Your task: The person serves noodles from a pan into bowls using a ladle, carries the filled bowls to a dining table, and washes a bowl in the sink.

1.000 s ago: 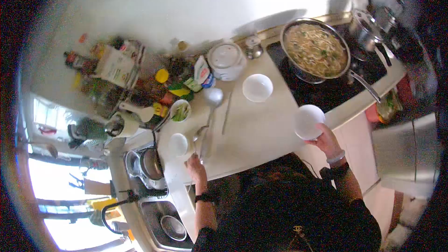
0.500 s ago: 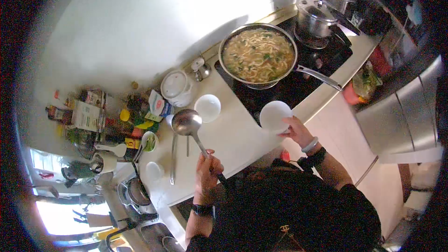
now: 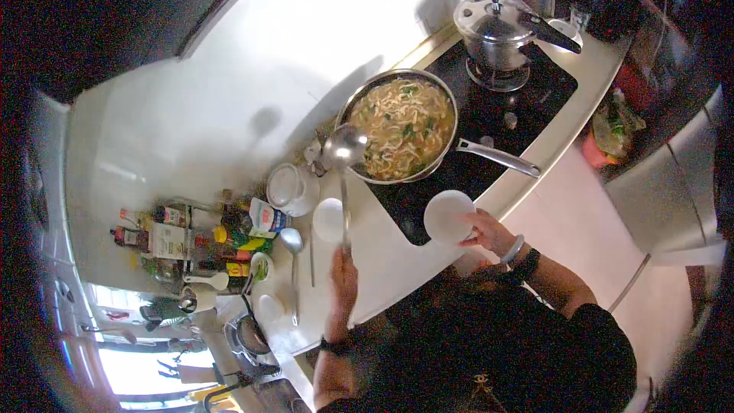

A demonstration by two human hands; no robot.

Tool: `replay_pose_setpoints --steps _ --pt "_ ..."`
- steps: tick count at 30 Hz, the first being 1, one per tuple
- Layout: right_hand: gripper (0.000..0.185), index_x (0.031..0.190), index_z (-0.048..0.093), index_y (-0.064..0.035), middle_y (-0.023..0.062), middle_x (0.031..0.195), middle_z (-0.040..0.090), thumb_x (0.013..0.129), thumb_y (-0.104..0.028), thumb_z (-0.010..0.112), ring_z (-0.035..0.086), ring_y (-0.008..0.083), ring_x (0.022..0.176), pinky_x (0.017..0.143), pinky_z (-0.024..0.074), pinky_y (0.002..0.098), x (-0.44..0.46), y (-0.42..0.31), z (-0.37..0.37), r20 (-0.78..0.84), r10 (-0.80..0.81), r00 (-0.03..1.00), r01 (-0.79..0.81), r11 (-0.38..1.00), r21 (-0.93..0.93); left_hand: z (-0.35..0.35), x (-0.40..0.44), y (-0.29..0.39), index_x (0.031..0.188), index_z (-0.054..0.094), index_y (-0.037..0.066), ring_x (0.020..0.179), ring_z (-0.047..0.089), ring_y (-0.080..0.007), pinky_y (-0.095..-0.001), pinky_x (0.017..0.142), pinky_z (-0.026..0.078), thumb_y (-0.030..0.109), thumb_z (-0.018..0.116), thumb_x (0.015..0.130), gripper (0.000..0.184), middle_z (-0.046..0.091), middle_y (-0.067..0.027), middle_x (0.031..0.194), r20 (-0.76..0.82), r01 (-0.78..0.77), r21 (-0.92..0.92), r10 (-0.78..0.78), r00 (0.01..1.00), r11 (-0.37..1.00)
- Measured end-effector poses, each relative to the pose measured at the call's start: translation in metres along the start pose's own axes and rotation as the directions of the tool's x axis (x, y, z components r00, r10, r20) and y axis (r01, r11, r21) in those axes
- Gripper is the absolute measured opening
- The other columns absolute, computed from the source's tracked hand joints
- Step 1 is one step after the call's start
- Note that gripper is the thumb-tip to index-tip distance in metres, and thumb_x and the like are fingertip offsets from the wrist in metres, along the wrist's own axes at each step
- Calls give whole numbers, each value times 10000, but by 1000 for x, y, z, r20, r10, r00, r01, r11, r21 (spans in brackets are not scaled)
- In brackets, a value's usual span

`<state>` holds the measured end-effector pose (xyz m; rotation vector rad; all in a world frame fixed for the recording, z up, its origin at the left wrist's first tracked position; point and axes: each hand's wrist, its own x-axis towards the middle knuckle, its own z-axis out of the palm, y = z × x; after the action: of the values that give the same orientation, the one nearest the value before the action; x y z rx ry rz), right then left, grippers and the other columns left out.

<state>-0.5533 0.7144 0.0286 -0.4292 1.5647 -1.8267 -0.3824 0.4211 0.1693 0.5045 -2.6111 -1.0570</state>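
Noodle soup [image 3: 405, 126] nearly fills the wide pan [image 3: 501, 158] on the far cooktop [image 3: 547, 99], left of the lidded pressure cooker [image 3: 497, 46], and none can be seen outside the pan. At the near side, the right hand [image 3: 492, 234] clamps a white bowl [image 3: 445, 214], whose contents, if any, cannot be told, while the left hand [image 3: 343, 287] closes round the handle of a metal ladle [image 3: 345, 144], its head by the pan's left rim, not dipped in, any contact there unclear
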Motion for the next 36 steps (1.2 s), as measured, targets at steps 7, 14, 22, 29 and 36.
replay_pose_setpoints --steps 7,14,22,29,36 --pt "562 1275 404 -77 118 1185 461 806 -291 628 505 293 1080 782 543 427 -3 -6 -11 -11 -49 999 49 995 85 -27 160 48 1222 473 106 865 612 -346 -478 711 462 115 420 881 346 605 -213 989 174 -147 775 15 985 615" --pt "552 1300 377 -50 118 1237 483 864 -319 583 515 317 1108 803 536 441 -21 -58 8 -84 127 988 -69 865 497 -2 234 60 1113 482 75 810 631 -338 -438 647 491 144 428 877 252 617 -178 961 221 -304 833 226 949 463" --pt "621 1333 340 -41 117 1281 473 837 -304 607 507 281 1132 823 523 436 -36 -82 13 -103 123 987 -63 890 452 6 251 61 986 512 72 754 643 -335 -462 560 491 137 470 827 176 636 -170 738 386 -435 818 201 900 376" --pt "702 1347 327 -43 113 1270 492 810 -379 630 527 256 1110 841 506 397 -46 -100 22 -98 31 995 18 883 468 -8 278 38 879 561 20 693 628 -302 -412 589 469 196 485 830 197 619 -173 720 456 -486 418 285 843 768" --pt "676 1320 348 -13 138 1232 496 796 -321 643 531 273 1096 845 507 443 -44 -111 30 -109 -5 994 61 854 517 -49 246 72 1027 610 98 478 410 -45 -228 409 314 313 587 855 276 493 54 645 618 166 -79 -82 782 983"
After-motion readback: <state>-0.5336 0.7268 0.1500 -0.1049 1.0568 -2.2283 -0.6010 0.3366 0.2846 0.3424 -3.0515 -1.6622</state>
